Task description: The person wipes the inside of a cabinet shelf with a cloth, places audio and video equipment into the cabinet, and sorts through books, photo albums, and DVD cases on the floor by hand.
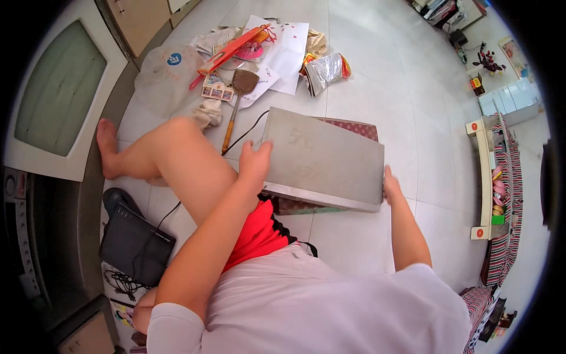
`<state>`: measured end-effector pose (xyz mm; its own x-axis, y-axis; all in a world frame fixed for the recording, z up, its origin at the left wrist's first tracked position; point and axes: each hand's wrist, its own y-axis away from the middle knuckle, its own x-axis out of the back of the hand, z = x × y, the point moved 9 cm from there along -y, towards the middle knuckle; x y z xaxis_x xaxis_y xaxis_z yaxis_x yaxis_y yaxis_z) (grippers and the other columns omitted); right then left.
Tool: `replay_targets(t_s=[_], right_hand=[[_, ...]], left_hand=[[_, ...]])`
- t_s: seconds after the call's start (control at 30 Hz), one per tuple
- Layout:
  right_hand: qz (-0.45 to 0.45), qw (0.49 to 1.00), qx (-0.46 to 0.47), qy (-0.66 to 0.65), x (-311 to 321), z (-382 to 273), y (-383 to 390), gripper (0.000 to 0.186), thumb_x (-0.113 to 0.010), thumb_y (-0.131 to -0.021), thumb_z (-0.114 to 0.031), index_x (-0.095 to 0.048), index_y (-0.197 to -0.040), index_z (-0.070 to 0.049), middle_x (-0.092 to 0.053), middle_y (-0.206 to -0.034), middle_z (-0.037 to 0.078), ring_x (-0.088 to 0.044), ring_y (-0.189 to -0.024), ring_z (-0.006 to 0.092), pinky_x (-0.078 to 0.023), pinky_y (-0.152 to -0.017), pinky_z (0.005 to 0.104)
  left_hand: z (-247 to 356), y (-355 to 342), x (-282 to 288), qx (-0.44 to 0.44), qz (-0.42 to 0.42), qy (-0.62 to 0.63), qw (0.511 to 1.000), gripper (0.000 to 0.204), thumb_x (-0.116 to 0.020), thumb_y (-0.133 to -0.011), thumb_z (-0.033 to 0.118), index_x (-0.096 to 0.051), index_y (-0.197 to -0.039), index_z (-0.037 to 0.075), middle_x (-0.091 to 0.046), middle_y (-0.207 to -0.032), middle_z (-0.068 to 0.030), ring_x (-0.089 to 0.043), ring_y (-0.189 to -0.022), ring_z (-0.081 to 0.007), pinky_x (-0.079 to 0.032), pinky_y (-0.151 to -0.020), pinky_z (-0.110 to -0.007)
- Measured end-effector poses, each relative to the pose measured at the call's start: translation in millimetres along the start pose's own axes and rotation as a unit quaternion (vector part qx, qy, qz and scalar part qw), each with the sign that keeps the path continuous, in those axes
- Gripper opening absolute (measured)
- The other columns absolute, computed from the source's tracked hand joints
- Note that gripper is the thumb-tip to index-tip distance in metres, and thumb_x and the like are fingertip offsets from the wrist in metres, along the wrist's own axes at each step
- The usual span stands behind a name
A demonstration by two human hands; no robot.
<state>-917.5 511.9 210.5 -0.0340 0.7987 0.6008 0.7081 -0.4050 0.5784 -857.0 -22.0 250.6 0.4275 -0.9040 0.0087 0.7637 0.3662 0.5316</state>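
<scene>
Flat grey metal box (324, 159) is in front of the person, over a dark red patterned thing (358, 129) above the white floor (436, 118). The left hand (256, 162) is curled on its left edge. The right hand (389, 186) is by its right edge; I cannot tell how tightly it grips. This looks like two-handed moving; next calls for keeping it level.
</scene>
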Motion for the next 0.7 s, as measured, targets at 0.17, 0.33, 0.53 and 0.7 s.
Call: replay_targets(t_s=[0.17, 0.33, 0.53, 0.7], right_hand=[[-0.101, 0.97, -0.025, -0.219, -23.8, 36.5, 18.9, 0.092, -0.036, -0.099, -0.074, -0.036, -0.157, -0.004, -0.043, -0.158, 0.017, -0.042, -0.145, 0.0327, -0.036, -0.118, 0.0429], [-0.109, 0.971, -0.049, -0.208, -31.0, 24.5, 29.6, 0.094, -0.041, -0.098, -0.074, -0.032, -0.16, -0.005, -0.038, -0.162, 0.014, -0.038, -0.147, 0.031, -0.032, -0.12, 0.0452], [-0.113, 0.965, -0.023, -0.236, -25.2, 7.7, 48.7, 0.09, -0.05, -0.096, -0.071, -0.037, -0.157, -0.007, -0.045, -0.157, 0.013, -0.045, -0.142, 0.0316, -0.038, -0.116, 0.0483], [-0.161, 0.924, 0.056, -0.343, -6.5, -42.8, 53.0, 0.085, -0.053, -0.095, -0.07, -0.044, -0.152, -0.008, -0.05, -0.152, 0.012, -0.05, -0.136, 0.0319, -0.041, -0.113, 0.0511]], left_hand=[[-65.6, -54.1, -25.8, 0.156, -0.104, -0.034, 0.982, 0.076, -0.058, -0.097, 0.047, -0.041, -0.149, -0.006, -0.049, -0.149, -0.0266, -0.05, -0.136, -0.0347, -0.04, -0.11, -0.043], [-67.0, -42.4, -38.4, 0.207, -0.144, -0.004, 0.968, 0.074, -0.055, -0.1, 0.053, -0.05, -0.143, -0.007, -0.055, -0.145, -0.0248, -0.055, -0.132, -0.0343, -0.043, -0.109, -0.045], [-28.0, -32.8, -23.5, 0.021, -0.155, -0.014, 0.988, 0.087, -0.069, -0.092, 0.056, -0.048, -0.14, -0.014, -0.064, -0.127, -0.0232, -0.064, -0.111, -0.0276, -0.051, -0.093, -0.038], [41.4, 14.7, -1.2, -0.123, -0.199, 0.16, 0.959, 0.068, -0.072, -0.095, 0.041, -0.053, -0.137, -0.007, -0.065, -0.118, -0.0147, -0.061, -0.105, -0.0178, -0.05, -0.092, -0.032]])
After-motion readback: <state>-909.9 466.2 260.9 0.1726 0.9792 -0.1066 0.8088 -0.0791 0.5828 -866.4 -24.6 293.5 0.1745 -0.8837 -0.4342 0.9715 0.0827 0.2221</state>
